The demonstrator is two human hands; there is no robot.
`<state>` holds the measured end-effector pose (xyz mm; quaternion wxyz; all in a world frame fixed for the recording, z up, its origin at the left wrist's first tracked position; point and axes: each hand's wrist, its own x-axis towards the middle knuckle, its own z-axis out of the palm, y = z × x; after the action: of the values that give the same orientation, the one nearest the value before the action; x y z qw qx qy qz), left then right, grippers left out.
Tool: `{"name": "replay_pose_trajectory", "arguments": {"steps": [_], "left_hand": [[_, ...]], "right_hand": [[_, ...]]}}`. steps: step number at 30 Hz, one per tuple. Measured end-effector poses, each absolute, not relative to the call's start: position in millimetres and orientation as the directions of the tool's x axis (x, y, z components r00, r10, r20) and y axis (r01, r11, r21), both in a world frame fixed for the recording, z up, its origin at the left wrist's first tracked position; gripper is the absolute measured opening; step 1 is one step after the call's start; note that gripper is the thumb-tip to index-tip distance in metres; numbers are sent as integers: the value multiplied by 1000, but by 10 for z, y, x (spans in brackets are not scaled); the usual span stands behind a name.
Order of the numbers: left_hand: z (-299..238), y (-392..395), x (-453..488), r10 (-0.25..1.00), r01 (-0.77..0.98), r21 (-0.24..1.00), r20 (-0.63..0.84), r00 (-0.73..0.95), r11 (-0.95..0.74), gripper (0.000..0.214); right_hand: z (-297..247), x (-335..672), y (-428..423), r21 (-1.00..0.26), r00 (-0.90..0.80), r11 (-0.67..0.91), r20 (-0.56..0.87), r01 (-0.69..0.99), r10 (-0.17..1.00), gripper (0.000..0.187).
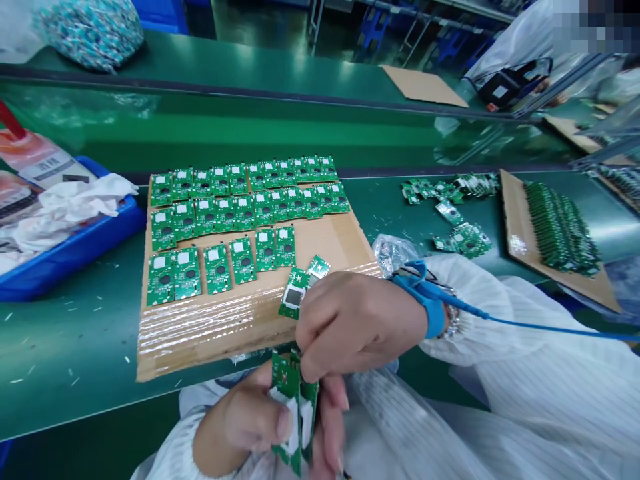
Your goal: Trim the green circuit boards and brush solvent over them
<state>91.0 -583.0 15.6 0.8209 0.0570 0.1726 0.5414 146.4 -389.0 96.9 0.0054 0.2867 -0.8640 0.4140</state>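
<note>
Upright in my left hand [250, 417] are green circuit boards [286, 380] with white pads, held between thumb and fingers. At least two stand face to face with a narrow gap. My right hand [357, 323] is closed just above them, thumb and finger pinched at the top edge of the rear board [311, 393]; its fingertips are partly hidden. A blue wrist strap [430, 300] with a cord circles the right wrist. Behind the right knuckles, a loose circuit board [293, 293] with a dark square lies on the cardboard [220, 333], another partly covered beside it.
Rows of circuit boards [227, 212] lie on the cardboard. Loose boards [467, 240] are scattered to the right, near another cardboard sheet [515, 227] with tightly packed boards. A blue bin [100, 230] stands left. Crumpled clear plastic [393, 253] lies by the right wrist.
</note>
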Motion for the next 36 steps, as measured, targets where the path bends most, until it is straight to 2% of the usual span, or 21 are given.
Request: {"name": "replay_pose_trajectory", "arguments": {"steps": [4,7,9,11,13,16,19,22,27,31,32,34,36], "left_hand": [[225,-5757,934,897,-863,262,-227,380,432,68],[280,-5708,917,879,-863,194,-209,428,466,67],[283,-5698,900,888,-878,150,-159,433,455,58],[250,-5708,888,911,-902,133,-91,401,410,46],[204,-5720,882,921,-911,135,-37,387,389,39],[182,-5707,882,916,-904,151,-31,401,400,39],[218,-5679,881,918,-904,165,-38,395,395,37],[241,-5690,875,919,-899,190,-91,385,395,40],[218,-5720,862,925,-902,208,-84,370,379,39],[230,-5681,852,932,-905,225,-65,355,361,38],[242,-5664,851,927,-898,229,-73,368,375,38],[275,-5623,850,908,-877,234,-99,408,420,38],[317,-5570,852,883,-851,239,-116,454,468,38]], "right_hand": [[1092,1493,-3855,-645,-777,490,277,-586,-565,19],[1255,1541,-3776,-711,-797,447,267,-542,-542,21],[1364,1576,-3667,-784,-834,418,217,-459,-508,20],[1435,1585,-3511,-843,-904,437,124,-313,-410,20],[1431,1534,-3322,-874,-975,467,33,-135,-220,20],[1259,1311,-3041,-884,-997,464,-22,57,80,15],[980,1007,-2876,-828,-962,499,-166,255,215,5],[761,797,-2874,-689,-922,613,-271,387,278,6],[664,766,-3026,-577,-906,699,-280,422,316,17],[725,913,-3155,-384,-940,859,-106,340,325,26],[753,973,-3203,-380,-950,874,-55,303,306,28],[821,1120,-3326,-465,-978,869,24,172,206,29],[886,1285,-3480,-614,-997,788,83,-54,-4,27]]}}
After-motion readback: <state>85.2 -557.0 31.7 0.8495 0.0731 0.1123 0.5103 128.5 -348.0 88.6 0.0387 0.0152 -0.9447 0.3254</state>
